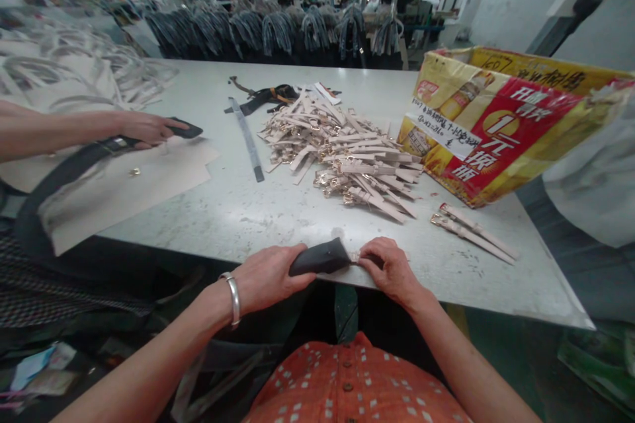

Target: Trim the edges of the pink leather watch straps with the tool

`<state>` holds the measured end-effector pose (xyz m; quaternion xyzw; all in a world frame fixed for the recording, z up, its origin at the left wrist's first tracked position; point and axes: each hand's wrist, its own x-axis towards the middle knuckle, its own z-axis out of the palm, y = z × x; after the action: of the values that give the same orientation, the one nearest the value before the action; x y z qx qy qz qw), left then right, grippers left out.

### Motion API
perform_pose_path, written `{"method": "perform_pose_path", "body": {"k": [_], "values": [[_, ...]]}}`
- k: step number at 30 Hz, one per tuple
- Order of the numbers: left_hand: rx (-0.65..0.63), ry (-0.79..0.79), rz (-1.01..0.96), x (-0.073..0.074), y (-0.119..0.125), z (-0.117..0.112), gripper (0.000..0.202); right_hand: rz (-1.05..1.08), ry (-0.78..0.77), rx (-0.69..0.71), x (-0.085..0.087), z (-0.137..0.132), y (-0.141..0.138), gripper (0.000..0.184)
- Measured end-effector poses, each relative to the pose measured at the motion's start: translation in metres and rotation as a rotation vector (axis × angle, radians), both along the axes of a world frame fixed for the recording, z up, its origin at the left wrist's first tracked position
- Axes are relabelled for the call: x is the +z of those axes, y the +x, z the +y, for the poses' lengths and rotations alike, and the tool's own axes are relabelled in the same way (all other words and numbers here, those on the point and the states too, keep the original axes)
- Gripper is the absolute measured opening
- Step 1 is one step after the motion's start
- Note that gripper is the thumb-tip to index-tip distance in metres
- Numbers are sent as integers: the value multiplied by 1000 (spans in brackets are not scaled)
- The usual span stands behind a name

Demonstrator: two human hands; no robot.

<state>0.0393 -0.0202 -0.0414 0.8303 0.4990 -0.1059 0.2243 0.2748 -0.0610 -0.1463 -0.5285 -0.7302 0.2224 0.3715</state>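
At the table's near edge my left hand is closed round a black strap end. My right hand pinches a small beige buckle piece against the tip of that strap. Both hands rest on the grey table. A heap of beige buckle straps lies just beyond them in the middle of the table. Two more beige straps lie apart to the right.
A yellow and red cardboard box stands at the right. A co-worker's hand at the left holds a black strap over beige sheets. A grey strip and dark straps lie further back. Hanging straps line the far side.
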Motion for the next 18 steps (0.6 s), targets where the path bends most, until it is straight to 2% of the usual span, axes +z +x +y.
{"method": "perform_pose_path", "body": {"k": [6,11,15,18], "values": [[-40,13,-102,-7,15,9,27,-23,-8,-74,-3,-1,1,6],[44,22,-84,-4,-4,12,30,-54,12,-51,-7,1,2,16],[27,-15,-50,-2,-19,7,30,-80,-12,-21,-7,3,2,12],[19,-25,-51,-5,-17,5,29,-74,-48,-9,-5,4,2,11]]}}
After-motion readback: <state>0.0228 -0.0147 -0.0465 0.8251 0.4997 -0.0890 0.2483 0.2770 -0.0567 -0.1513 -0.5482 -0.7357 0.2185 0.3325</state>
